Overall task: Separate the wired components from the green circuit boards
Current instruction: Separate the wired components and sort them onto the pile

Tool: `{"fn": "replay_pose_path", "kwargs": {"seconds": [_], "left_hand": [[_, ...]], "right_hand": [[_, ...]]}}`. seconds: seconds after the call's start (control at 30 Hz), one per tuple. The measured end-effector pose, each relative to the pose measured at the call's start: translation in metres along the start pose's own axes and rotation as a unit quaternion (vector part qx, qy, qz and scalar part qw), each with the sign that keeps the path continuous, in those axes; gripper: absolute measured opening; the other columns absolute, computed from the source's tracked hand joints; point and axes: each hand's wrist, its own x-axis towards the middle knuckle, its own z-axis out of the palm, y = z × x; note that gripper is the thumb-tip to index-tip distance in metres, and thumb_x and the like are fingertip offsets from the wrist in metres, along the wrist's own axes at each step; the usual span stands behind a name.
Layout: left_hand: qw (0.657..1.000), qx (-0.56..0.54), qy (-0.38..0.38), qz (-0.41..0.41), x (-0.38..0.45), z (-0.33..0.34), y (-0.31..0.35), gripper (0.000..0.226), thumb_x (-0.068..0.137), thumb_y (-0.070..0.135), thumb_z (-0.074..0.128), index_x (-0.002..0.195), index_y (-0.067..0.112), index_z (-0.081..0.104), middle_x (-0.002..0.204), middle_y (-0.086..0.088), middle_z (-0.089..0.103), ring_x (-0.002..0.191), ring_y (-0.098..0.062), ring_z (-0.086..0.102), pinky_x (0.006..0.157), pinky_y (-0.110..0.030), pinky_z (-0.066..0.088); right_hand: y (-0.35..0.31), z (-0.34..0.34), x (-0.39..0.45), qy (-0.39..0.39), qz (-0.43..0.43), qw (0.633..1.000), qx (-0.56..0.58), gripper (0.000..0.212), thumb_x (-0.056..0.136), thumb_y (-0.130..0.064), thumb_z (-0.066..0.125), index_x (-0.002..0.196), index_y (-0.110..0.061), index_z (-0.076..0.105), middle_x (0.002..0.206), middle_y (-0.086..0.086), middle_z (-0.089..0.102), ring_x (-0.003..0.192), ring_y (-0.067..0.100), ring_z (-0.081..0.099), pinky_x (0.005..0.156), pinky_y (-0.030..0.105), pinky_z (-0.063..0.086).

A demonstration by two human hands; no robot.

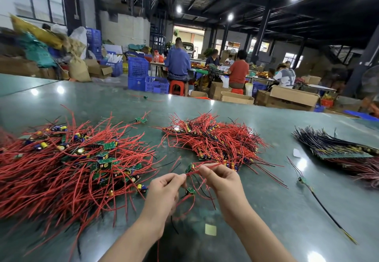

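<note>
My left hand (164, 190) and my right hand (221, 177) are raised over the green table, close together. Both pinch red wires (196, 171) that run between them. A small green circuit board (189, 167) sits on these wires just above my left fingertips. A second small board (190, 191) hangs on wires below, between my hands. To the left lies a big loose pile (67, 165) of red-wired boards with capacitors. A tidier pile of the same parts (215, 140) lies behind my hands.
At the right edge rests a green panel with dark wires (336, 148). A single board with a long black wire (313, 192) lies near it. A small yellow scrap (210, 229) lies on the table (266, 179). People sit at benches among boxes and blue crates behind.
</note>
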Motion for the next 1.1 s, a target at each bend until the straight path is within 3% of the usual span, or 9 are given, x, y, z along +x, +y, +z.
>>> {"fn": "replay_pose_path", "kwargs": {"seconds": [0.13,0.3,0.5,0.67,0.83,0.87,0.97,1.03,1.1], "left_hand": [[1.000,-0.027,-0.011,-0.008,0.003,-0.007,0.004,0.038,0.091,0.019,0.054,0.053,0.018,0.054,0.042,0.005,0.023,0.032,-0.008,0.014,0.037,-0.011,0.013],[0.997,-0.061,-0.055,-0.007,0.005,-0.012,0.010,0.039,0.090,0.018,0.052,0.051,0.020,0.053,0.045,0.007,0.021,0.037,-0.009,0.012,0.042,-0.013,0.009],[0.997,-0.065,-0.048,-0.009,0.011,-0.018,0.004,0.036,0.089,0.015,0.052,0.053,0.017,0.053,0.044,0.005,0.023,0.035,-0.008,0.013,0.042,-0.013,0.010],[0.998,-0.011,-0.054,0.014,0.014,-0.023,0.003,0.035,0.090,0.014,0.055,0.055,0.015,0.055,0.044,0.003,0.022,0.034,-0.009,0.012,0.040,-0.012,0.013],[0.995,-0.063,-0.071,-0.038,0.012,-0.020,0.006,0.035,0.088,0.017,0.053,0.053,0.018,0.054,0.045,0.005,0.022,0.036,-0.008,0.013,0.040,-0.014,0.011],[0.994,-0.068,-0.070,-0.045,0.013,-0.021,0.007,0.034,0.088,0.017,0.053,0.054,0.017,0.053,0.044,0.006,0.021,0.035,-0.008,0.012,0.040,-0.013,0.011],[0.997,-0.022,-0.070,-0.024,0.012,-0.023,0.010,0.031,0.088,0.015,0.053,0.057,0.014,0.052,0.044,0.004,0.021,0.037,-0.010,0.012,0.042,-0.014,0.010],[0.997,0.008,-0.078,-0.003,0.008,-0.021,0.011,0.033,0.088,0.014,0.054,0.055,0.015,0.053,0.045,0.003,0.021,0.038,-0.011,0.011,0.044,-0.017,0.009],[0.996,0.026,-0.084,0.006,0.006,-0.017,0.012,0.034,0.088,0.014,0.054,0.054,0.015,0.053,0.045,0.003,0.023,0.039,-0.011,0.012,0.044,-0.018,0.009]], "right_hand": [[-0.001,-0.005,0.005,0.029,0.040,0.998,0.048,0.011,0.079,-0.016,0.069,0.069,-0.012,0.072,0.063,-0.002,0.065,0.047,0.000,0.042,0.052,0.014,0.036],[-0.003,-0.006,0.011,-0.036,0.112,0.964,0.237,0.017,0.071,-0.026,0.063,0.073,-0.009,0.067,0.060,-0.003,0.060,0.045,0.003,0.039,0.055,0.019,0.032],[-0.001,-0.011,0.015,-0.005,0.104,0.965,0.240,0.015,0.071,-0.024,0.064,0.070,-0.011,0.071,0.066,0.002,0.065,0.044,0.002,0.039,0.050,0.015,0.035],[-0.001,-0.016,0.014,0.042,0.079,0.991,0.103,0.017,0.080,-0.020,0.064,0.072,-0.010,0.076,0.067,0.000,0.067,0.046,0.001,0.037,0.044,0.009,0.033],[-0.001,-0.011,0.015,0.006,0.112,0.958,0.265,0.015,0.070,-0.022,0.064,0.065,-0.013,0.075,0.065,0.000,0.065,0.042,0.001,0.038,0.048,0.013,0.035],[0.000,-0.012,0.015,0.010,0.094,0.969,0.230,0.014,0.072,-0.021,0.065,0.066,-0.013,0.076,0.066,0.001,0.067,0.044,0.001,0.041,0.050,0.014,0.036],[0.003,-0.016,0.012,0.097,-0.034,0.994,-0.037,0.016,0.083,-0.016,0.068,0.070,-0.019,0.077,0.066,0.013,0.068,0.060,0.007,0.053,0.063,0.022,0.042],[0.006,-0.018,0.012,0.142,-0.089,0.981,-0.097,0.015,0.083,-0.018,0.069,0.071,-0.018,0.076,0.059,0.021,0.059,0.057,0.008,0.046,0.058,0.026,0.037],[0.005,-0.018,0.011,0.151,-0.102,0.978,-0.103,0.016,0.083,-0.018,0.069,0.074,-0.006,0.075,0.055,0.022,0.053,0.054,0.007,0.040,0.056,0.024,0.032]]}}
